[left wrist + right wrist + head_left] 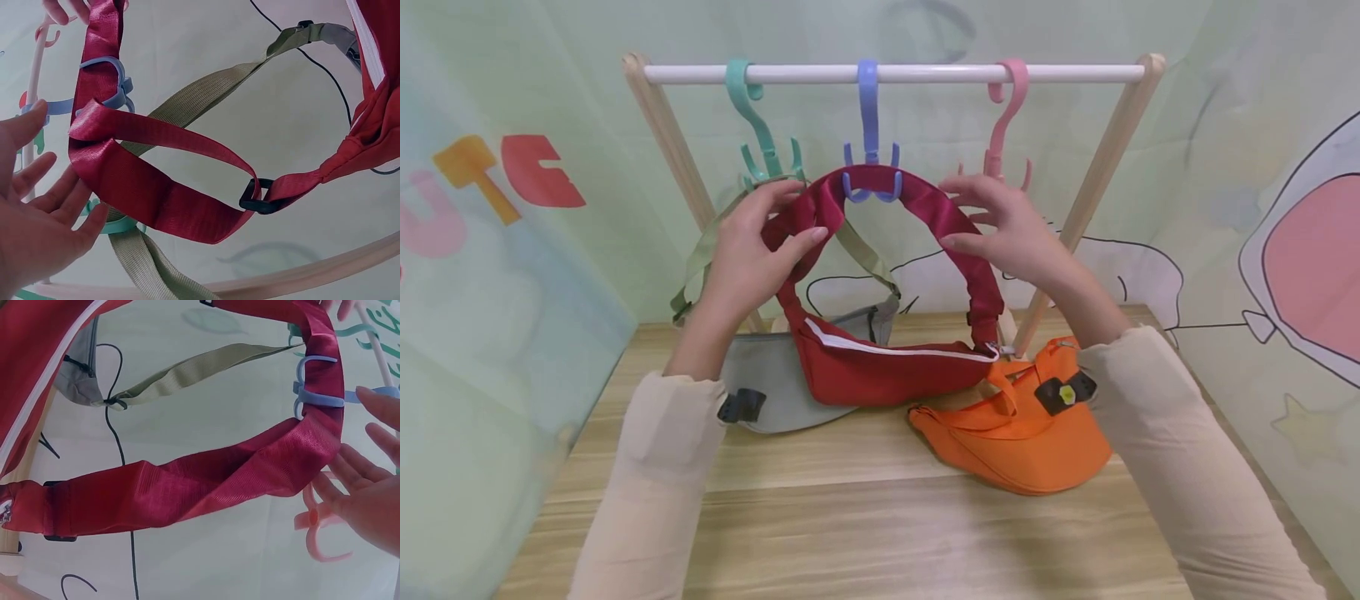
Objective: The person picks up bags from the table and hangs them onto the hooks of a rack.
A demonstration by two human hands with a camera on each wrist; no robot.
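Observation:
A red waist bag (887, 379) with a white zipper hangs by its crimson strap (936, 212) from the blue hook (868, 112). Its body is low, over the wooden surface. My left hand (748, 246) is at the strap's left side, fingers spread; in the left wrist view the fingertips meet the edge of the strap (165, 200). On the other side my right hand (1003, 225) has loosely extended fingers, and in the right wrist view their tips are against or just beside the strap (206, 487). Neither hand grips it.
A grey waist bag (775, 367) hangs behind by an olive strap from the green hook (752, 117). An orange waist bag (1030, 450) lies on the wooden surface (820, 533) at right. The pink hook (1009, 108) shares the rack's white bar (812, 75).

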